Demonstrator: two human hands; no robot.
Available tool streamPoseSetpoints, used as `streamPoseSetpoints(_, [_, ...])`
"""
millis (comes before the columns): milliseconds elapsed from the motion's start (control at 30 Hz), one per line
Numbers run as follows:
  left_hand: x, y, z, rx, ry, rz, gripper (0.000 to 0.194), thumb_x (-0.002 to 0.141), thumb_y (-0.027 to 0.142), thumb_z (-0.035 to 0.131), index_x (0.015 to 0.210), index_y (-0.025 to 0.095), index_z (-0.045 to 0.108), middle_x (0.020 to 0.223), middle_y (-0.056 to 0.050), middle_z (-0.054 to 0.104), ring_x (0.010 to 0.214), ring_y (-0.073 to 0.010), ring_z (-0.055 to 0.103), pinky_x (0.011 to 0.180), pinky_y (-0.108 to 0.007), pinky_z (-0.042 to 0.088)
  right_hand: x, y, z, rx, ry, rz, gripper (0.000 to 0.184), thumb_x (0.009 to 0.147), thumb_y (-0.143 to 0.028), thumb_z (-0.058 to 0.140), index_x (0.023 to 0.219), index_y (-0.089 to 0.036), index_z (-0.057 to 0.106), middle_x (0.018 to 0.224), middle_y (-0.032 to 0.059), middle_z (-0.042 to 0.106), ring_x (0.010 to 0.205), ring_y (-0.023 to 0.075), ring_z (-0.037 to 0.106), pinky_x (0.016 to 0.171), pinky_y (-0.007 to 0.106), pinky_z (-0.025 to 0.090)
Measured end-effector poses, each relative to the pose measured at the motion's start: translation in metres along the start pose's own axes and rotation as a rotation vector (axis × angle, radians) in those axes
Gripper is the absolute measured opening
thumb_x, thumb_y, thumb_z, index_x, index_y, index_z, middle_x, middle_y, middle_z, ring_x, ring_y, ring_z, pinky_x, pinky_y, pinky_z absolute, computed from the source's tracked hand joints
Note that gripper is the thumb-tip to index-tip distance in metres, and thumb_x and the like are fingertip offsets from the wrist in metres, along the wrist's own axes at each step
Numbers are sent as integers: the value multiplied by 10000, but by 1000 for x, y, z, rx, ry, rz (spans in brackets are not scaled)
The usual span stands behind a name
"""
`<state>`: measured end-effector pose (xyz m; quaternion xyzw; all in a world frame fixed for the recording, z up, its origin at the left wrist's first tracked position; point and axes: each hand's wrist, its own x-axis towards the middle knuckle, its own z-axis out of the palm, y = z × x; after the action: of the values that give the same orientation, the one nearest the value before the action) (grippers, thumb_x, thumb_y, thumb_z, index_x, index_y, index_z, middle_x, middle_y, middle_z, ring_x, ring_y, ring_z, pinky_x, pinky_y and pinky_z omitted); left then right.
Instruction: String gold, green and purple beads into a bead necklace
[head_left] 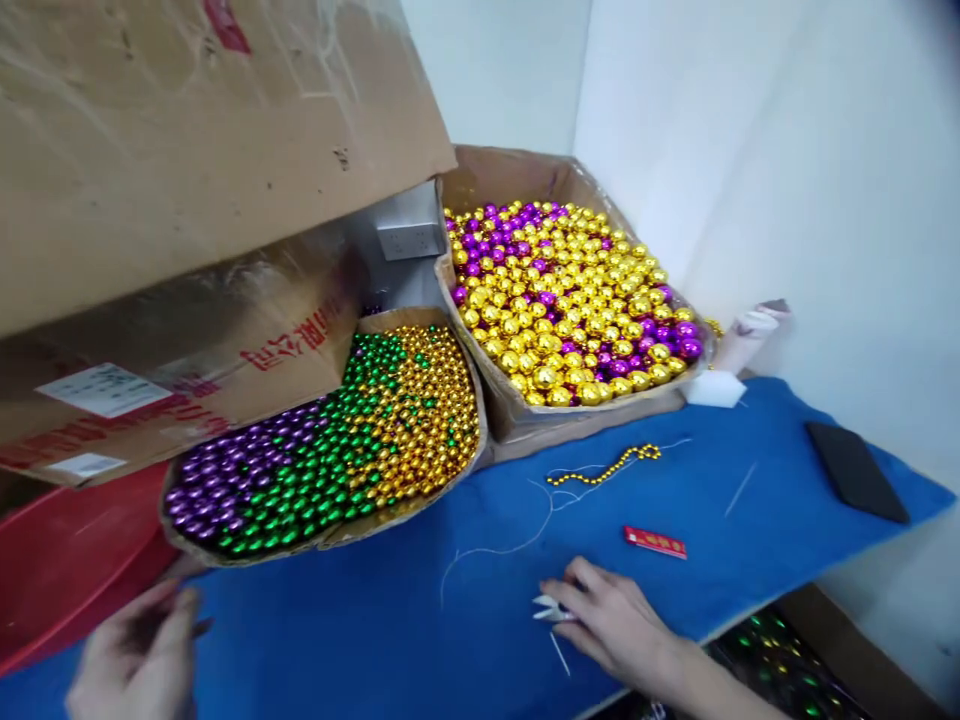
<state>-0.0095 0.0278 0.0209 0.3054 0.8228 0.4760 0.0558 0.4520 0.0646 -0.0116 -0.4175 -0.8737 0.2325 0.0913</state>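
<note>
My right hand [619, 625] is closed around a small pair of snips [551, 607], their pale pointed tips facing left, low over the blue cloth. Just below them a thin white stick [560, 655] slants across the cloth. At the lower left, my left hand [139, 655] is blurred, with thumb and fingers pinched together; what they hold, if anything, I cannot make out. Beyond the right hand lie a red packet [655, 542] and a short string of gold beads [606, 466]. A loose pale thread [502, 549] curls over the cloth between the beads and my hands.
An open carton [510, 425] holds large gold and purple beads. Beside it, another carton [322, 540] holds smaller purple, green and gold ones. A large cardboard flap [210, 130] overhangs the left. A red basin [82, 560] and a black flat object [855, 470] flank the blue cloth [337, 640].
</note>
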Motion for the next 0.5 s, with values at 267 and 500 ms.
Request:
streamPoseSetpoints(267, [-148,113,105,61,-702,683,226,862,371,471,1002,219,562,895,-59,616,797,-208,594,733,-298,479,-19,29,-14,133,211,174,319,903,-310,457,1215,-278,511,1001,45,586,902,182,595,783,279,462])
streamPoseSetpoints(500, [-190,121,176,422,-808,906,87,809,259,530,822,200,594,972,-84,564,933,-259,499,766,-372,420,-24,28,-11,395,317,225,277,894,-330,461,1136,-245,564,999,51,607,791,148,613,735,253,481])
